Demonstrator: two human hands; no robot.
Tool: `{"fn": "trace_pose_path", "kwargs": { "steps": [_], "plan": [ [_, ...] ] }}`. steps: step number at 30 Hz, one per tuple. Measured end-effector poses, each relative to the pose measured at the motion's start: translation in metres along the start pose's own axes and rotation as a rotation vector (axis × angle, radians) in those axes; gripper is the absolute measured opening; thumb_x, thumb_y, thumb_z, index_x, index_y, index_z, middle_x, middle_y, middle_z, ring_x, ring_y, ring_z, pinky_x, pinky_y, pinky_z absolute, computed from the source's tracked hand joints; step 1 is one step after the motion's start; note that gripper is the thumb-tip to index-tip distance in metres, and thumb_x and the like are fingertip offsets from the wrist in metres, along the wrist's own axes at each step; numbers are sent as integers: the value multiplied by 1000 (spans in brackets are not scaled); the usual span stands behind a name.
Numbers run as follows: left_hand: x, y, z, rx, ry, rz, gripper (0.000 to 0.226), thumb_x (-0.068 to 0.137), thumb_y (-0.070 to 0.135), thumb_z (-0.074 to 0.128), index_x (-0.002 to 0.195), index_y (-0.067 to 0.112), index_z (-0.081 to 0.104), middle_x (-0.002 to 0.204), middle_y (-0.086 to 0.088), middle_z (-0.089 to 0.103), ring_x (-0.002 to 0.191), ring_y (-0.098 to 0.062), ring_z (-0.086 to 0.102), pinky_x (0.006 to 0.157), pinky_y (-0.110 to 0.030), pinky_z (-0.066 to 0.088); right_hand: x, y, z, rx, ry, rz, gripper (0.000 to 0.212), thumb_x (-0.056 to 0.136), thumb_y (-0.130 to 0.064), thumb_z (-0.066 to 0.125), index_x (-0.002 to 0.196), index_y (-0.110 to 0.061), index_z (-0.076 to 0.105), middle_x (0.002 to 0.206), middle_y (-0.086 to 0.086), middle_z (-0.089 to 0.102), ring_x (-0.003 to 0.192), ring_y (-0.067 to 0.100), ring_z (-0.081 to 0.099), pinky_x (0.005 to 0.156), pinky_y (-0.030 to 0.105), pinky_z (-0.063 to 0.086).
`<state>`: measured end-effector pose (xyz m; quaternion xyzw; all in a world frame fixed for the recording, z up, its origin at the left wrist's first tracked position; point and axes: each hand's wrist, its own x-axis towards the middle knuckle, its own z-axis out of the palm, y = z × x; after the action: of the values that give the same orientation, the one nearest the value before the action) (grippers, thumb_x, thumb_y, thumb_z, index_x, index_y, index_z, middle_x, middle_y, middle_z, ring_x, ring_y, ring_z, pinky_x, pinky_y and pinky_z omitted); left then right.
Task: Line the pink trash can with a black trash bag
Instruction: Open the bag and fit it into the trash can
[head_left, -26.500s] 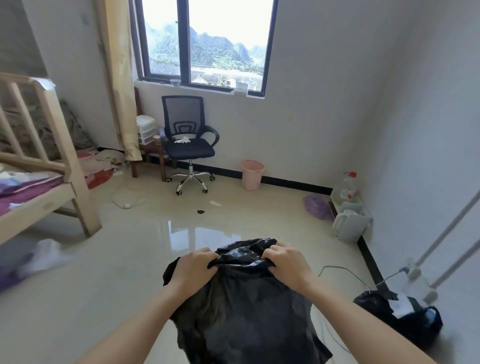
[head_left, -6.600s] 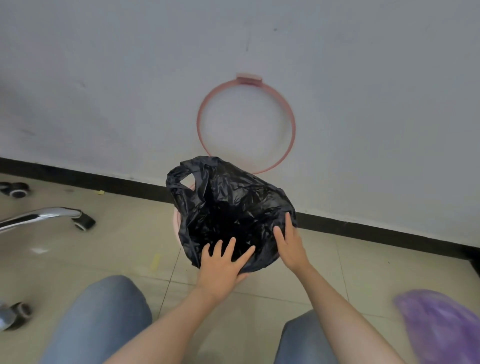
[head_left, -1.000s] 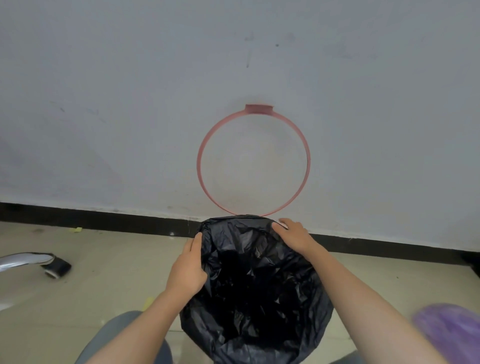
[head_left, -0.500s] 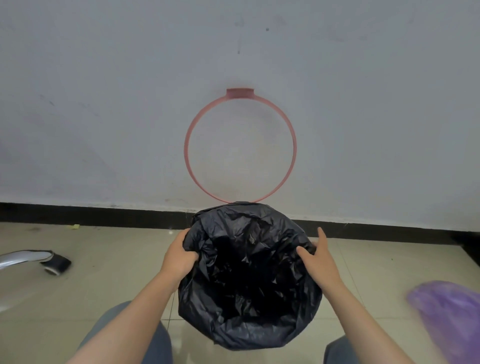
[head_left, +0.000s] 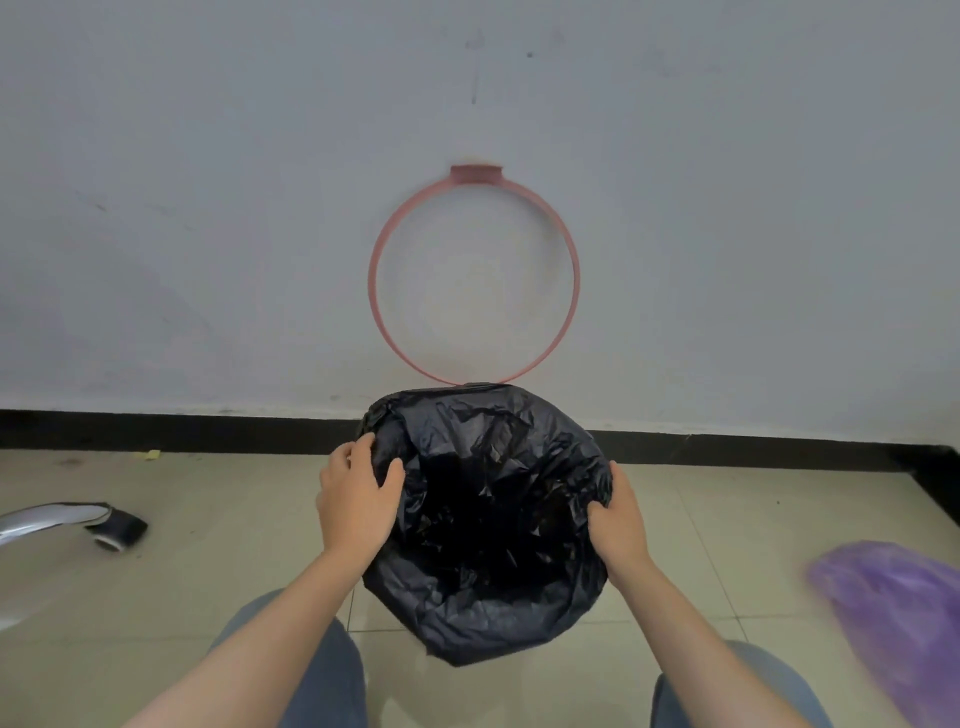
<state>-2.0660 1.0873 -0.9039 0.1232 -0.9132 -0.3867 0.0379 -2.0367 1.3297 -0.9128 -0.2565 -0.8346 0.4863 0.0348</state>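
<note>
The black trash bag (head_left: 488, 525) covers the whole trash can, draped over its rim and down its sides, so the pink body is hidden. The can's pink ring (head_left: 474, 275) stands flipped up against the white wall behind it. My left hand (head_left: 356, 501) grips the bag at the left rim, thumb inside the opening. On the right rim, my right hand (head_left: 618, 519) pinches the plastic with curled fingers. The bag's mouth gapes open between both hands.
A black baseboard (head_left: 208, 431) runs along the wall. A chair leg with a caster (head_left: 111, 527) lies at the left. A purple bag (head_left: 898, 618) sits on the tiled floor at the right. My knees (head_left: 306, 670) frame the can.
Both hands slid down along the sides of the rim and tightened on the plastic. The bag sits lower and wider over the can than a second ago.
</note>
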Motion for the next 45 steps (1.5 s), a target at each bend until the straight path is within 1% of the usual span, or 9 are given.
{"fn": "trace_pose_path", "kwargs": {
  "steps": [5,9,15,18,21,25,32,41,45],
  "plan": [
    [-14,-10,-7,105,-31,173,51,92,35,45,137,14,38,149,-11,32,137,-29,26,111,-45,25,28,11,31,2,44,19,55,77,4,37,131,-7,38,132,16,49,117,35,49,101,51,43],
    [-17,-16,-4,238,-169,306,86,71,61,7,141,17,31,156,-5,19,146,-21,7,119,-40,9,27,-3,37,-34,41,21,55,79,6,34,132,-6,37,129,18,49,109,35,52,96,46,47],
    [-9,-13,-2,362,-196,285,75,78,45,10,145,11,17,158,-9,5,146,-23,-5,119,-37,-1,36,-6,31,-117,-40,24,51,83,-3,40,133,-7,34,127,21,48,110,37,50,98,49,44],
    [-11,-14,-2,338,-177,288,93,65,50,-5,144,10,22,157,-11,9,146,-25,-2,119,-37,0,32,-21,19,-273,-140,-17,58,90,-31,48,139,-8,26,141,21,39,128,36,37,107,51,34],
    [-11,-14,-1,321,-168,283,93,64,50,-5,143,10,24,157,-11,9,146,-25,-3,119,-37,0,28,-53,4,-468,-186,-139,70,95,-40,42,147,-8,6,154,19,12,141,34,13,115,47,18],
    [-13,-12,-4,309,-179,252,74,77,40,14,144,10,21,158,-12,5,146,-25,-6,119,-37,1,42,-115,-7,-571,-116,-368,70,96,-34,43,146,-8,1,155,19,5,142,35,8,114,46,15],
    [-12,-10,-3,340,-180,248,58,93,37,25,145,12,18,158,-10,1,146,-24,-9,120,-36,2,61,-218,-16,-727,50,-685,68,90,-20,50,144,-8,11,150,18,20,133,38,24,103,50,30],
    [-14,-10,-2,302,-116,265,74,76,41,13,139,9,35,155,-13,18,146,-27,2,119,-39,8,84,-273,-7,-730,21,-673,72,88,-19,50,146,-11,8,152,14,20,138,33,19,107,46,26],
    [-12,-12,-1,327,-128,263,81,73,45,5,141,10,31,157,-12,15,146,-26,-1,120,-38,6,97,-280,-3,-642,-37,-620,70,87,-19,52,145,-13,13,149,17,20,135,35,24,111,46,26]
  ]
}}
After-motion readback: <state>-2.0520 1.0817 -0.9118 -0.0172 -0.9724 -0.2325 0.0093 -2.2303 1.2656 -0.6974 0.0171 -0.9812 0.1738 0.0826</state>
